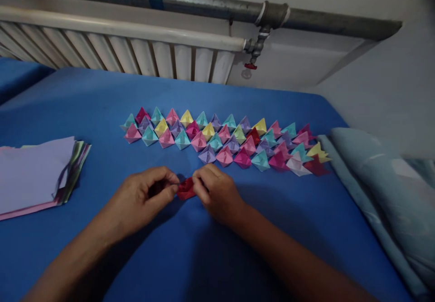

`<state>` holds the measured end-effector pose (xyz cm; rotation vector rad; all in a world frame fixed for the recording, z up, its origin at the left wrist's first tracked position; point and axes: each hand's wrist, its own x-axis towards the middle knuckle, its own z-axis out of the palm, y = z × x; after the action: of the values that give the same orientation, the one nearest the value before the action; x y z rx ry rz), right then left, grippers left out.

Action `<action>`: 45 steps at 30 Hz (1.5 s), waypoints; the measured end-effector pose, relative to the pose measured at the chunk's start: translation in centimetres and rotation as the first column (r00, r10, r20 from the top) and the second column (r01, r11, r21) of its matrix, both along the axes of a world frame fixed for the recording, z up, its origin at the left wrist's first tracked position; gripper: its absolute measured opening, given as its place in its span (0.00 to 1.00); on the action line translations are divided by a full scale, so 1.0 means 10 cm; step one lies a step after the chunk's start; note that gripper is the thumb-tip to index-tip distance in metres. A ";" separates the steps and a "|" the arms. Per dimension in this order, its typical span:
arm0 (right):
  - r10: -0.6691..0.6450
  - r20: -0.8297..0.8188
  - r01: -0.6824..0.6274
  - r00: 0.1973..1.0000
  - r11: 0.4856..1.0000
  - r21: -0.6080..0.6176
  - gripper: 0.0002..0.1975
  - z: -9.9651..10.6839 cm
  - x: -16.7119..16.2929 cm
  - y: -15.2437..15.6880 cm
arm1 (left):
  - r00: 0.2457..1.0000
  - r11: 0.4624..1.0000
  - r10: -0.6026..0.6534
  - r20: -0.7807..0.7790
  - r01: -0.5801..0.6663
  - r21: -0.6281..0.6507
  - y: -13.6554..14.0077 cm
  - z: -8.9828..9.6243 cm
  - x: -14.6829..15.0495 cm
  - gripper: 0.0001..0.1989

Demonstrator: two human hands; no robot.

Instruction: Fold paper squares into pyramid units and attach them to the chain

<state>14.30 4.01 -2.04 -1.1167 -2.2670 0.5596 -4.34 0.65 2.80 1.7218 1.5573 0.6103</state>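
Between my two hands is a small red folded paper boat, just above or on the blue surface. My left hand pinches its left end between thumb and fingertips. At the other end, the fingers of my right hand are closed on the paper and cover that tip. Beyond my hands, several finished paper boats in pink, teal, yellow, purple and red stand close together in rows, among them a teal boat and a purple boat.
A stack of coloured paper sheets lies at the left on the blue surface. Folded pale-blue cloth borders the right side. Along the back wall run a white radiator, a metal pipe and a red-handled valve.
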 end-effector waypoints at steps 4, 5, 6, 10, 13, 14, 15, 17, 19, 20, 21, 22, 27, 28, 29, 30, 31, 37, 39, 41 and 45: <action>0.001 -0.001 -0.001 1.000 1.000 0.004 0.08 -0.01 0.00 0.01 | 0.995 0.995 -0.097 -0.010 0.096 -0.031 -0.01 -0.03 -0.03 0.09; 0.002 0.004 -0.002 1.000 1.000 0.005 0.08 -0.01 0.00 0.01 | 0.992 0.992 -0.122 -0.021 0.122 -0.027 -0.01 -0.05 -0.02 0.08; 0.002 0.009 -0.002 1.000 1.000 0.006 0.08 -0.01 0.00 0.01 | 0.989 0.989 -0.145 -0.036 0.144 -0.023 -0.02 -0.06 -0.01 0.08; -0.001 0.016 0.001 1.000 1.000 0.003 0.08 -0.02 0.00 0.01 | 0.971 0.979 -0.202 -0.129 0.203 -0.011 -0.04 -0.14 0.05 0.05; 0.006 0.023 -0.006 1.000 1.000 0.003 0.08 -0.02 -0.01 0.01 | 0.957 0.975 -0.217 -0.192 0.221 0.000 -0.06 -0.20 0.11 0.06; 0.005 0.027 -0.005 1.000 1.000 0.004 0.08 -0.02 -0.01 0.01 | 0.953 0.975 -0.218 -0.208 0.223 0.002 -0.06 -0.22 0.13 0.06; 0.000 0.032 0.000 0.999 1.000 0.004 0.08 -0.02 -0.01 0.01 | 0.951 0.975 -0.216 -0.221 0.223 0.005 -0.07 -0.24 0.15 0.06; -0.006 0.044 0.006 0.999 1.000 -0.001 0.08 -0.03 -0.01 0.01 | 0.949 0.977 -0.204 -0.242 0.212 0.010 -0.08 -0.26 0.18 0.07; -0.007 0.057 0.008 0.998 1.000 -0.017 0.08 -0.03 -0.01 0.01 | 0.950 0.980 -0.190 -0.249 0.198 0.009 -0.09 -0.28 0.21 0.06; -0.008 0.060 0.010 0.998 1.000 -0.025 0.08 -0.03 -0.01 0.01 | 0.951 0.981 -0.185 -0.249 0.192 0.005 -0.09 -0.28 0.22 0.06; -0.007 0.062 0.009 0.998 0.999 -0.033 0.07 -0.03 -0.01 0.01 | 0.952 0.982 -0.181 -0.249 0.187 0.001 -0.09 -0.29 0.23 0.06; -0.007 0.062 0.009 0.998 0.999 -0.035 0.08 -0.03 -0.01 0.01 | 0.952 0.983 -0.178 -0.249 0.183 -0.005 -0.09 -0.29 0.24 0.06; -0.005 0.056 0.006 0.998 1.000 -0.019 0.09 -0.02 -0.01 0.01 | 0.951 0.987 -0.160 -0.264 0.158 -0.026 -0.09 -0.27 0.27 0.07; -0.001 0.058 0.002 0.998 1.000 -0.018 0.09 -0.02 -0.01 0.01 | 0.952 0.987 -0.159 -0.262 0.158 -0.026 -0.09 -0.26 0.26 0.07; 0.002 0.058 -0.001 0.998 1.000 -0.018 0.08 -0.02 -0.01 0.01 | 0.953 0.987 -0.160 -0.258 0.159 -0.025 -0.09 -0.24 0.26 0.07; 0.003 0.055 -0.002 0.998 1.000 -0.017 0.08 -0.02 -0.01 0.01 | 0.954 0.987 -0.161 -0.254 0.161 -0.021 -0.08 -0.23 0.25 0.06; 0.000 0.052 0.001 0.999 1.000 -0.016 0.08 -0.02 -0.01 0.01 | 0.954 0.987 -0.159 -0.254 0.159 -0.018 -0.08 -0.21 0.23 0.06; -0.003 0.047 0.004 0.999 1.000 -0.016 0.08 -0.01 -0.01 0.01 | 0.960 0.991 -0.135 -0.244 0.137 -0.011 -0.05 -0.15 0.14 0.05; 0.001 0.048 0.000 0.999 1.000 -0.018 0.07 -0.01 -0.01 0.01 | 0.960 0.988 -0.151 -0.235 0.153 -0.011 -0.05 -0.15 0.13 0.05; -0.002 0.038 0.003 0.999 1.000 -0.019 0.07 -0.01 -0.01 0.01 | 0.960 0.986 -0.163 -0.226 0.167 -0.005 -0.05 -0.15 0.12 0.04; -0.008 0.013 0.008 1.000 1.000 -0.017 0.07 -0.01 -0.01 0.00 | 0.962 0.982 -0.175 -0.212 0.187 0.035 -0.06 -0.17 0.12 0.05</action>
<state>14.24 4.04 -2.14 -1.1404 -2.2721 0.5713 -3.18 0.06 1.11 1.9965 1.5108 0.3933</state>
